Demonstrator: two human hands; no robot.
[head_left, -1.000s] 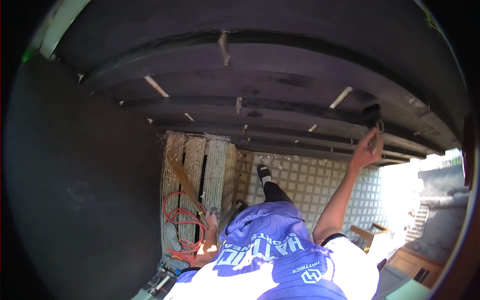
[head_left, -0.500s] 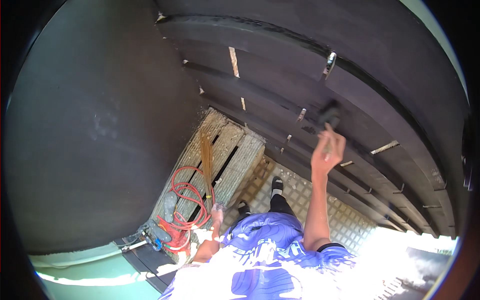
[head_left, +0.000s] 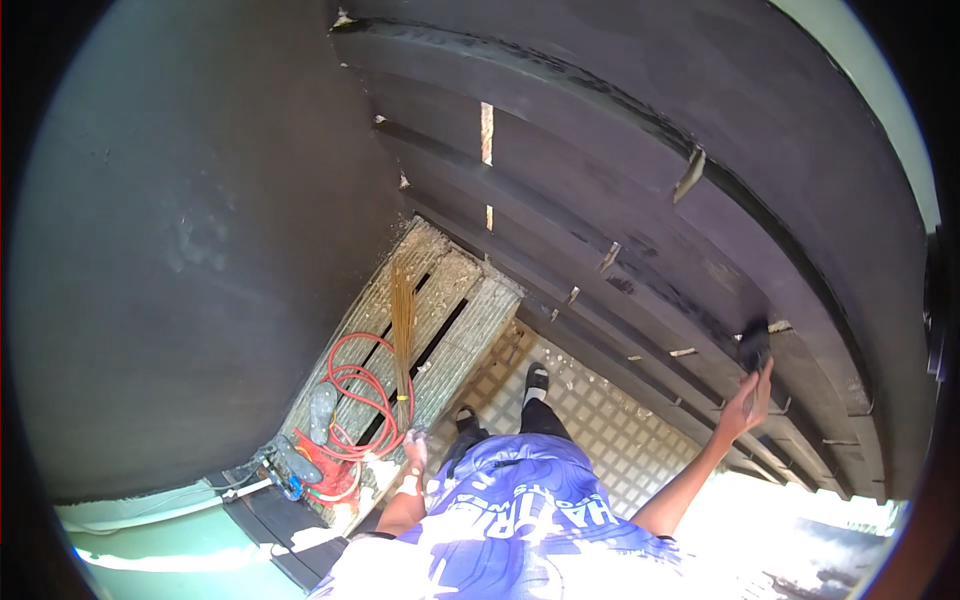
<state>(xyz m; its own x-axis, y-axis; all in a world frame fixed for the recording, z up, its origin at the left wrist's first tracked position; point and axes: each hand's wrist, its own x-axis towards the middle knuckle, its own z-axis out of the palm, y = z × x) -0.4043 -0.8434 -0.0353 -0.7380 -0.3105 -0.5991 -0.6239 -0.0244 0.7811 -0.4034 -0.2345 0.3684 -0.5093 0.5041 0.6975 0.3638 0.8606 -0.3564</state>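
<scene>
My right hand (head_left: 745, 405) is raised at the right, its fingers closed on a dark brush (head_left: 755, 345) whose outline is blurred. The brush meets the dark grooved wall (head_left: 590, 130) near a pale slot. Darker, wet-looking marks run along the groove to the left of it. Low at my left side hangs my left hand (head_left: 415, 447), pale dust on its fingers. It is nearest to the bound end of a stick broom (head_left: 402, 310); its finger pose is too unclear to read, nor can I tell whether it touches the broom.
Debris-strewn planks (head_left: 465, 345) hold a coiled red hose (head_left: 345, 340) and a pair of grey shoes (head_left: 322, 410). A plain dark wall (head_left: 190, 300) rises at the left. Under my feet is a tiled floor (head_left: 600, 425) with scattered bits. Bright sunlight washes out the lower right.
My right hand has moved right and lower along the grooved wall with the brush. The view has shifted slightly; my left hand stays low at my side.
</scene>
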